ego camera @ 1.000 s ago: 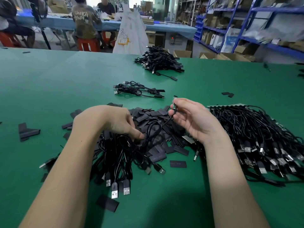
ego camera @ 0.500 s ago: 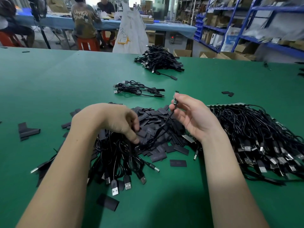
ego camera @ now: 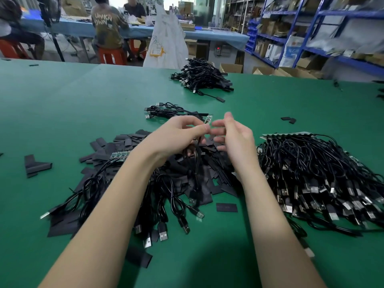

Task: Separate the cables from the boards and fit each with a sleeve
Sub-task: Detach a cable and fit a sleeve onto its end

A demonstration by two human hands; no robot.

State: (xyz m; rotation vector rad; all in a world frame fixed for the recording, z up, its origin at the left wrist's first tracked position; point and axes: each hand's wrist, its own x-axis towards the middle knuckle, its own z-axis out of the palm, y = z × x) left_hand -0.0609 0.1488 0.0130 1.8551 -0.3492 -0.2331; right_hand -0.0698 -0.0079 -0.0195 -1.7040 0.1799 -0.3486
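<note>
While the small board end (ego camera: 208,120) of one cable (ego camera: 197,161) is pinched in the left hand (ego camera: 176,135), the right hand (ego camera: 234,135) is held just beside it with fingers loose and nothing visibly grasped, so that grip can be called released. The cable is left dangling straight down from the left grip into the heap of black sleeves (ego camera: 180,169) piled on the green desk (ego camera: 83,104) right under both hands. Off to the right of the grip, a big bundle of cables still on their boards (ego camera: 315,169) is parked, and a small done-looking batch (ego camera: 172,110) is seen just beyond the fingertips. Whether a sleeve is already tucked in the left hand can't be told, it's too hidden. For this step, it's probably best if the board tip is kept sticking out past the fingertips and held steady, a single sleeve is picked from the pile below, its mouth is squeezed open, and it's slid on straight so nothing gets snagged on the board corners. Tangled loops under the wrist should be watched too.
</note>
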